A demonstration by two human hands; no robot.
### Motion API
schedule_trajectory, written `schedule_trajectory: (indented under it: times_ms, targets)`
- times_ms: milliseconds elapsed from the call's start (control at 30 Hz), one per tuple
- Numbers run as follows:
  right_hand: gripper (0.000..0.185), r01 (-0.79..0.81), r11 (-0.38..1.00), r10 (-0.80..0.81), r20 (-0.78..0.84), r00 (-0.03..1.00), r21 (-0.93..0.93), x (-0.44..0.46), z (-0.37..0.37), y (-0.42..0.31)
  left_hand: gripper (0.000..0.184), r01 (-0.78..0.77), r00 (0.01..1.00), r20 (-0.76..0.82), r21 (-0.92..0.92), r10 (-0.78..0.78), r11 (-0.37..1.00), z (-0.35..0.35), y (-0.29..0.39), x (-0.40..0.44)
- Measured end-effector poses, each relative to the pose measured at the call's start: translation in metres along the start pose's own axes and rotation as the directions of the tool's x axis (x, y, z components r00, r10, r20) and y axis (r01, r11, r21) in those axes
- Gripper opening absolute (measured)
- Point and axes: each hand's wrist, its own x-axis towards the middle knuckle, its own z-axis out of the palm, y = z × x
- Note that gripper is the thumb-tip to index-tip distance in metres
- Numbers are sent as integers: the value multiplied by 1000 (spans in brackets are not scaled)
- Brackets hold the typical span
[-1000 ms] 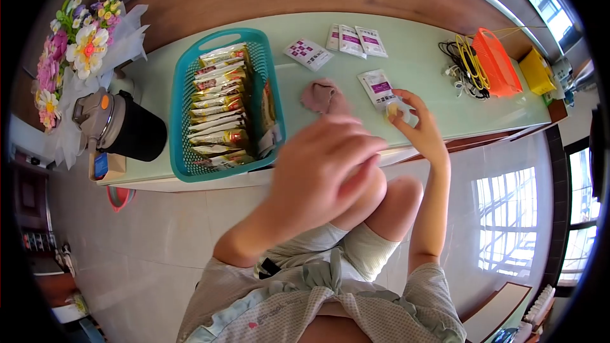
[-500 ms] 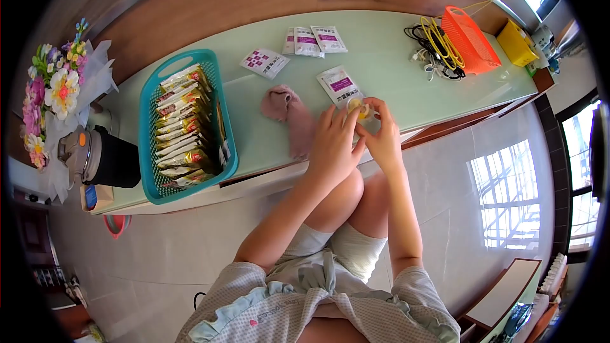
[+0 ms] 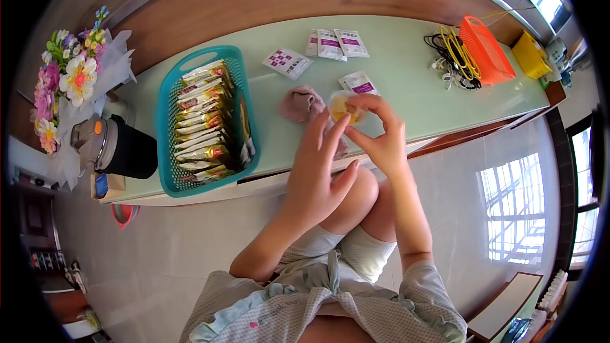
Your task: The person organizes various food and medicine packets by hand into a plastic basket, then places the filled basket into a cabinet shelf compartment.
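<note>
My right hand [image 3: 386,136] pinches a small round translucent piece with a yellowish middle [image 3: 343,107] between thumb and fingers. I cannot tell exactly what kind of thing it is. My left hand [image 3: 310,174] is beside it, fingers stretched and thumb apart, with the fingertips close to the round piece; nothing shows in its grip. Just behind the round piece lies a white packet with a purple label [image 3: 358,82], partly covered by my right hand. A crumpled pink cloth [image 3: 301,104] rests on the table behind my left hand, which hides part of it.
On the glass-topped table [image 3: 394,57] are several more white-and-purple packets [image 3: 330,44]. To the left stand a teal basket [image 3: 166,121] of upright sachets, a black flask [image 3: 130,149] and flowers [image 3: 79,79]. Coiled cables [image 3: 459,54], an orange basket [image 3: 486,51] and a yellow box [image 3: 530,55] sit right.
My left hand has drawn back from the round piece and its fingers have opened. My right hand holds the piece higher. The view has shifted slightly, moving the table things rightward.
</note>
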Motion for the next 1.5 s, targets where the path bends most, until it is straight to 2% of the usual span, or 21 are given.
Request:
schedule_trajectory:
  times_ms: [33, 133, 233, 300, 333, 400, 500, 600, 733, 767, 867, 900, 1000, 1067, 1267, 1367, 1500]
  targets:
    - [41, 61, 998, -61, 37, 997, 9, 7, 3, -8, 64, 12, 1000, -12, -47, -13, 999, -12, 4, -3]
    - [40, 189, 980, -195, 146, 970, 55, 29, 14, -34, 64, -20, 998, -61, 4, 20, 1000, -43, 12, -7]
    - [41, 273, 948, -305, 215, 928, 165, 49, 34, -43, 60, 16, 996, -93, 124, -5, 992, -71, 16, -12]
    - [44, 237, 952, -284, 279, 917, 192, 58, 45, -54, 59, 59, 993, -110, 123, -46, 991, -86, 17, -14]
    - [45, 215, 955, -273, 313, 910, 205, 61, 50, -59, 59, 35, 994, -106, 205, -13, 978, -92, 11, -15]
    - [50, 188, 960, -251, 341, 906, 206, 68, 60, -66, 60, 50, 995, -90, 225, -31, 973, -105, 4, -15]
    - [54, 187, 968, -239, 386, 891, 167, 81, 73, -70, 60, 37, 999, 12, 385, -45, 922, -132, -2, -11]
    - [55, 231, 960, -278, 417, 865, 161, 95, 90, -61, 60, 19, 993, 101, 405, -66, 914, -154, -14, -2]
    - [56, 272, 961, -266, 467, 843, 57, 116, 105, -58, 56, 34, 983, 150, 401, -103, 916, -175, -40, 16]
    - [56, 322, 945, -311, 463, 830, 58, 120, 110, -51, 55, 46, 977, 175, 393, -124, 918, -179, -46, 21]
    - [48, 311, 950, -248, 546, 800, -24, 134, 118, -52, 55, 204, 942, 221, 220, -252, 954, -186, -74, 34]
    - [48, 314, 948, -226, 575, 786, -56, 136, 120, -52, 51, 195, 937, 245, 218, -247, 956, -188, -83, 40]
    - [48, 363, 922, -200, 634, 747, -137, 142, 125, -50, 48, 143, 920, 292, 368, -260, 919, -187, -94, 48]
    - [51, 445, 879, -239, 650, 721, -170, 141, 130, -42, 46, 126, 924, 287, 394, -252, 910, -183, -98, 50]
    - [49, 508, 836, -263, 662, 702, -206, 146, 146, -21, 46, 76, 926, 289, 490, -244, 868, -179, -115, 56]
    - [45, 571, 733, -163, 719, 676, -370, 145, 154, -30, 50, 51, 919, 294, 575, -264, 817, -176, -123, 54]
    - [40, 602, 642, -65, 748, 660, -475, 146, 162, -39, 56, 22, 978, 166, 526, -128, 850, -168, -125, 47]
